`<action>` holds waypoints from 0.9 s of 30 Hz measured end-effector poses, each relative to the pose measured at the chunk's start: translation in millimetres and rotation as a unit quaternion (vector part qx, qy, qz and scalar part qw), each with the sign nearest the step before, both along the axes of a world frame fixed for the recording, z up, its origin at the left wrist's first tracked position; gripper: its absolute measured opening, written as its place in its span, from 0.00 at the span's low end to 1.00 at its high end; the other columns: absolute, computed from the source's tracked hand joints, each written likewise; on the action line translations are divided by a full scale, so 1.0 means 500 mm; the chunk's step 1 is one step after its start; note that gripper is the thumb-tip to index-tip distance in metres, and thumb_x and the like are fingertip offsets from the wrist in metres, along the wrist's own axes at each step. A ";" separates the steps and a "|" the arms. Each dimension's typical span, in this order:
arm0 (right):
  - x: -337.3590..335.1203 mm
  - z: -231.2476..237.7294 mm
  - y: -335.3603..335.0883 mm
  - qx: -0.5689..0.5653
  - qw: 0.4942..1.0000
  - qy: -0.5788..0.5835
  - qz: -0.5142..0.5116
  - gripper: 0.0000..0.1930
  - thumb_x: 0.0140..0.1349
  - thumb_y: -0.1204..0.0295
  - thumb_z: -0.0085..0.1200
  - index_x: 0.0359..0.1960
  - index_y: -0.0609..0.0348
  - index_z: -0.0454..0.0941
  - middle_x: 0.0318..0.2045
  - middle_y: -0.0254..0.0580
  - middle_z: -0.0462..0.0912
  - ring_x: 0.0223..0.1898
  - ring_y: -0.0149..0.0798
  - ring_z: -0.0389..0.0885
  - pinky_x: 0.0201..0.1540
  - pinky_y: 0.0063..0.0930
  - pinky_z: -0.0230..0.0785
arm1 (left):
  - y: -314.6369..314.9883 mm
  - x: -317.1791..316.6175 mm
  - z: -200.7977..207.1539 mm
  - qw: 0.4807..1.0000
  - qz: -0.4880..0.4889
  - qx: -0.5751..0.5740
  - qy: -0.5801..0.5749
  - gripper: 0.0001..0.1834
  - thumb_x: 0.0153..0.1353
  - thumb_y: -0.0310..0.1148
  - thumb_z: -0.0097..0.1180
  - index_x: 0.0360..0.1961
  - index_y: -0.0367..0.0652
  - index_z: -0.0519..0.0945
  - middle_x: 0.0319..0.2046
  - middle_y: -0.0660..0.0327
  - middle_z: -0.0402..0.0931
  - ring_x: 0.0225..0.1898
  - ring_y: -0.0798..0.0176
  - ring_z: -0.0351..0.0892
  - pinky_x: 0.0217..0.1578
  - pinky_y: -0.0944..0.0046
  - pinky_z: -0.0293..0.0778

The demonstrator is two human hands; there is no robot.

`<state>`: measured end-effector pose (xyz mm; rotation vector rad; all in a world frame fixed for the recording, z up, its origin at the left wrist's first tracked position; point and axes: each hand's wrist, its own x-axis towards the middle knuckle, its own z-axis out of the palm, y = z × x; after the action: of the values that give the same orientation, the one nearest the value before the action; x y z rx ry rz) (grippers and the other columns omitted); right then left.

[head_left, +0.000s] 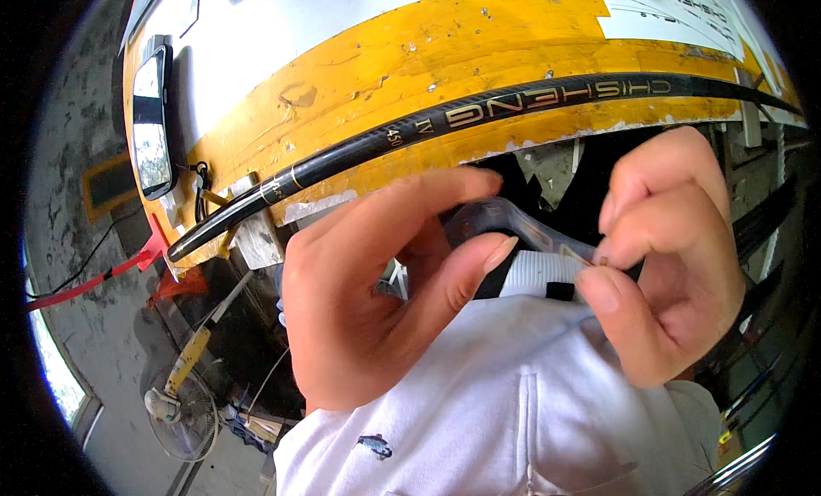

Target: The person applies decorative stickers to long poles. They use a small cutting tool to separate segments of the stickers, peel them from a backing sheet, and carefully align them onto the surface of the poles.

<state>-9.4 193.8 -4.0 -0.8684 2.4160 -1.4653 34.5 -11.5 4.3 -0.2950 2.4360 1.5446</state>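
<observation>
My left hand (368,291) is curled, its thumb and forefinger tips apart, around one end of a clear plastic strip (513,218). How its other fingers hold the strip is hidden. My right hand (671,256) pinches the strip's other end between thumb and forefinger, where a small brownish bit shows. The strip bends in an arc between both hands, above my white clothing (479,393). Just beyond the hands, a glossy black fishing rod section (342,161) with gold markings lies along the table's near edge, its butt end toward the left.
Under the rod is a worn yellow table (342,94). A black-framed phone (154,124) stands at its left, near a support block (256,235) and a red strap (111,274). Printed white sheets (676,26) lie far right. A fan (184,415) stands lower left.
</observation>
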 end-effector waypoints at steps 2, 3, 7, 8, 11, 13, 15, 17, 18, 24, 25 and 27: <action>-0.006 -0.003 0.004 -0.006 0.999 0.028 0.036 0.08 0.47 0.75 0.56 0.29 0.57 0.70 0.33 0.45 0.68 0.30 0.33 0.63 0.33 0.23 0.57 | -0.001 0.002 -0.005 1.000 0.007 -0.001 0.007 0.15 0.49 0.28 0.66 0.36 0.28 0.80 0.27 0.59 0.80 0.25 0.74 0.72 0.26 0.77 0.64; -0.008 0.001 0.012 0.004 0.998 0.031 0.046 0.08 0.48 0.74 0.56 0.30 0.57 0.70 0.34 0.46 0.68 0.31 0.34 0.63 0.34 0.24 0.57 | 0.001 -0.001 -0.007 1.000 0.013 0.015 0.012 0.15 0.49 0.28 0.66 0.35 0.29 0.79 0.26 0.59 0.79 0.24 0.75 0.71 0.25 0.77 0.63; -0.011 0.004 0.023 0.040 0.999 0.002 0.020 0.08 0.50 0.74 0.55 0.30 0.57 0.69 0.36 0.45 0.67 0.34 0.33 0.62 0.38 0.25 0.56 | 0.007 0.001 -0.018 0.994 0.068 0.081 0.020 0.15 0.49 0.32 0.66 0.30 0.31 0.78 0.22 0.61 0.76 0.21 0.76 0.68 0.22 0.77 0.59; -0.010 0.001 0.015 0.046 0.999 0.001 -0.001 0.07 0.51 0.75 0.55 0.30 0.57 0.69 0.36 0.45 0.67 0.34 0.33 0.62 0.40 0.25 0.56 | 0.000 0.004 -0.016 0.993 0.082 0.084 0.015 0.15 0.50 0.34 0.66 0.28 0.32 0.77 0.21 0.61 0.76 0.20 0.76 0.67 0.21 0.77 0.58; -0.005 -0.007 -0.014 0.037 0.996 -0.028 -0.073 0.06 0.53 0.75 0.53 0.30 0.57 0.68 0.37 0.44 0.66 0.36 0.33 0.62 0.44 0.25 0.55 | -0.002 0.009 -0.025 0.988 0.123 0.082 0.045 0.16 0.52 0.38 0.66 0.25 0.34 0.75 0.19 0.62 0.74 0.18 0.75 0.67 0.18 0.77 0.56; -0.007 -0.035 -0.024 0.007 0.997 0.007 -0.078 0.06 0.53 0.75 0.54 0.30 0.58 0.69 0.39 0.44 0.66 0.38 0.33 0.63 0.46 0.25 0.55 | -0.013 0.016 -0.032 0.986 0.129 0.080 0.063 0.17 0.55 0.40 0.64 0.25 0.35 0.75 0.20 0.63 0.74 0.17 0.76 0.66 0.17 0.77 0.57; -0.011 -0.050 -0.031 -0.006 0.995 0.032 -0.090 0.06 0.53 0.75 0.54 0.30 0.58 0.69 0.39 0.43 0.66 0.40 0.34 0.64 0.48 0.25 0.55 | -0.021 0.012 -0.033 0.987 0.123 0.081 0.064 0.18 0.57 0.41 0.63 0.26 0.35 0.75 0.20 0.63 0.74 0.16 0.76 0.65 0.17 0.78 0.59; -0.019 -0.043 -0.034 0.017 0.994 0.033 -0.104 0.06 0.53 0.77 0.54 0.30 0.58 0.69 0.39 0.43 0.67 0.40 0.34 0.64 0.48 0.26 0.55 | -0.027 0.000 -0.028 0.990 0.103 0.078 0.058 0.17 0.58 0.41 0.62 0.27 0.36 0.75 0.20 0.63 0.73 0.15 0.77 0.65 0.17 0.78 0.61; -0.023 -0.041 -0.038 0.034 0.994 0.023 -0.102 0.06 0.53 0.77 0.54 0.30 0.58 0.69 0.39 0.43 0.67 0.40 0.34 0.64 0.49 0.26 0.56 | -0.032 0.001 -0.028 0.991 0.097 0.068 0.058 0.17 0.59 0.41 0.62 0.28 0.36 0.75 0.20 0.64 0.73 0.15 0.78 0.65 0.17 0.78 0.62; -0.027 -0.106 -0.062 -0.041 0.987 0.090 -0.130 0.05 0.53 0.80 0.54 0.29 0.59 0.70 0.37 0.41 0.68 0.38 0.33 0.66 0.45 0.24 0.58 | -0.026 -0.013 -0.028 0.988 0.135 -0.013 0.067 0.15 0.61 0.38 0.60 0.27 0.37 0.76 0.18 0.67 0.71 0.15 0.78 0.65 0.16 0.77 0.62; -0.026 -0.116 -0.066 -0.057 0.983 0.104 -0.143 0.05 0.53 0.80 0.55 0.29 0.60 0.71 0.37 0.41 0.68 0.37 0.33 0.66 0.44 0.23 0.59 | -0.024 -0.016 -0.026 0.987 0.144 -0.029 0.059 0.14 0.61 0.38 0.60 0.27 0.37 0.76 0.18 0.67 0.71 0.15 0.78 0.65 0.16 0.77 0.61; -0.022 -0.125 -0.077 -0.062 0.977 0.119 -0.166 0.05 0.53 0.81 0.56 0.29 0.60 0.71 0.36 0.40 0.68 0.35 0.32 0.66 0.42 0.22 0.59 | -0.028 -0.020 -0.030 0.988 0.139 -0.048 0.052 0.12 0.62 0.35 0.60 0.28 0.36 0.76 0.18 0.67 0.71 0.15 0.78 0.65 0.15 0.78 0.61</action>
<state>-20.4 155.1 -66.2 -0.7247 2.7804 -1.7305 24.7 -25.5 -10.8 -0.6110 2.6480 1.5861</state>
